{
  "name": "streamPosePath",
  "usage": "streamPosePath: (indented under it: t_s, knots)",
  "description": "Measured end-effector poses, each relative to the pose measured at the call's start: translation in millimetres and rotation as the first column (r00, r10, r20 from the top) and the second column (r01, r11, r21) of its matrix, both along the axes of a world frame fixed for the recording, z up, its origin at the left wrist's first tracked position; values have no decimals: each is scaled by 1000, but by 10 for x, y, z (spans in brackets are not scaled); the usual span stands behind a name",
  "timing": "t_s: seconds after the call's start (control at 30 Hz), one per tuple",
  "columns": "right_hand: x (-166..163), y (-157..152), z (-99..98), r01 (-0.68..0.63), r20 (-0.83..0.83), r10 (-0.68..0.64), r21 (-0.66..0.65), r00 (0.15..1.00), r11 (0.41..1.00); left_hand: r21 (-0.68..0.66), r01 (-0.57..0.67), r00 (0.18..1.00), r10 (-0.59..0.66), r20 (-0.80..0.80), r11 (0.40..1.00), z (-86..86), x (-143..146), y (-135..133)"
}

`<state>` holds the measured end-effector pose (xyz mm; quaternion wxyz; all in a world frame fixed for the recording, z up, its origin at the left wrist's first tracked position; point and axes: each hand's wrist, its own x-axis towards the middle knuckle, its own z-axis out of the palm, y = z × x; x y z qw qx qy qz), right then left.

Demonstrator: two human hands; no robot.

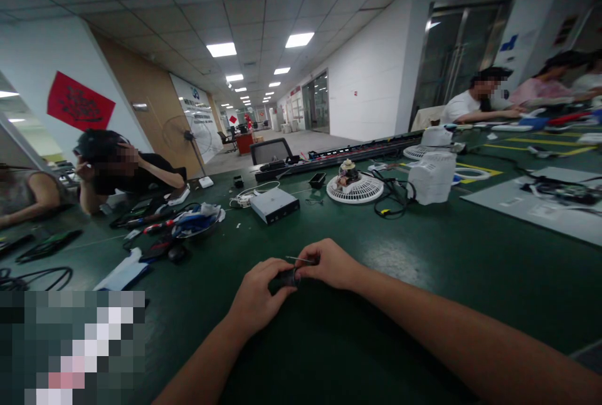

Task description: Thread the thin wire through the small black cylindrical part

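Both my hands meet over the green table top (329,342), a little in front of me. My left hand (259,301) is closed, its fingers pinching a small dark part (288,276). My right hand (329,264) is closed too, its fingertips on the same dark part, and it holds a thin metal pin or tool (301,259) that points left. The part is too small to name. Both forearms rest low over the table.
A grey drive box (274,204), a white fan grille with a motor (355,187) and a white fan housing (433,176) lie further back. Tools and cables (179,229) sit at the left. People sit at the left (122,170) and far right (475,104).
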<state>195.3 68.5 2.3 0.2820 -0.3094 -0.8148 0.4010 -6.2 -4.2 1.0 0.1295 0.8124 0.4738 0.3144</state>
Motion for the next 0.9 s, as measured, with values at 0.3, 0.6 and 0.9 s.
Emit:
streamPosePath:
  t_s: [0.3, 0.6, 0.9]
  knots:
    - [-16, 11, -10, 16, -58, -22, -103, 998, 995, -10, -10, 999, 10, 35, 1000, 2, 11, -21]
    - [-75, -1, -34, 75, -63, -109, -399, 992, 914, 84, -53, 997, 58, -52, 995, -32, 4, -1]
    - [-115, -62, 10, 70, -70, -121, -503, 990, 861, 89, -25, 999, 21, 39, 996, 13, 28, -15]
